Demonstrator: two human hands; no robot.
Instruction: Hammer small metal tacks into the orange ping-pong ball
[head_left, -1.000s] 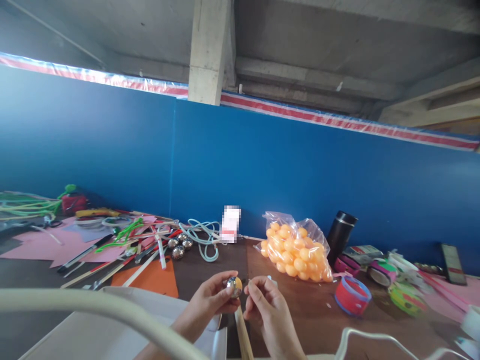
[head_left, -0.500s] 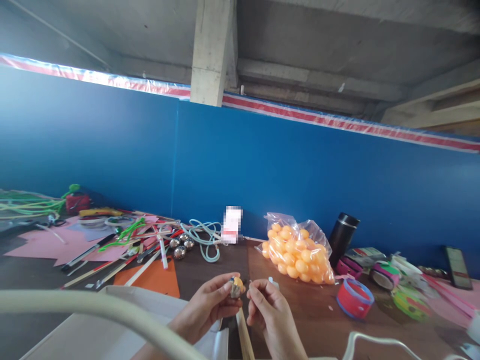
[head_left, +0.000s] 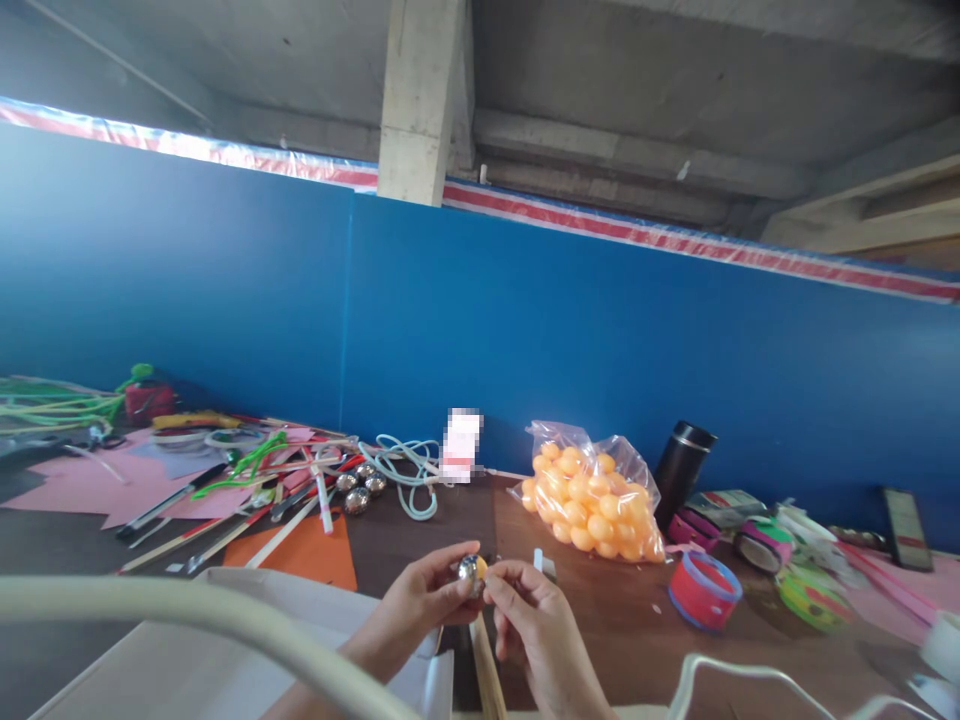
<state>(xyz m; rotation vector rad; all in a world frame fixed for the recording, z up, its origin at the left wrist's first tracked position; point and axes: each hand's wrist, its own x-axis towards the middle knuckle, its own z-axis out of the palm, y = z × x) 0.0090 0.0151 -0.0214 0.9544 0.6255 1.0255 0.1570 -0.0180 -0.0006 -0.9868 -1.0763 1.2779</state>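
My left hand (head_left: 417, 603) pinches a small ball (head_left: 472, 570), orange and partly covered in shiny silver, between thumb and fingertips. My right hand (head_left: 529, 622) is closed beside it, with its fingertips touching the ball's right side. Both hands hover low over the brown table (head_left: 615, 620), just above a wooden stick (head_left: 487, 675) that runs toward me. What the right fingers pinch, if anything, is too small to make out.
A clear bag of orange balls (head_left: 589, 500) lies behind the hands, a black flask (head_left: 681, 468) and tape rolls (head_left: 703, 590) to its right. Three silver balls (head_left: 358, 490), cord, sticks and coloured paper (head_left: 300, 555) cover the left. A white tray (head_left: 247, 660) sits near me.
My right hand has moved left and closed in until its fingertips touch the ball. The left hand has turned the ball slightly.
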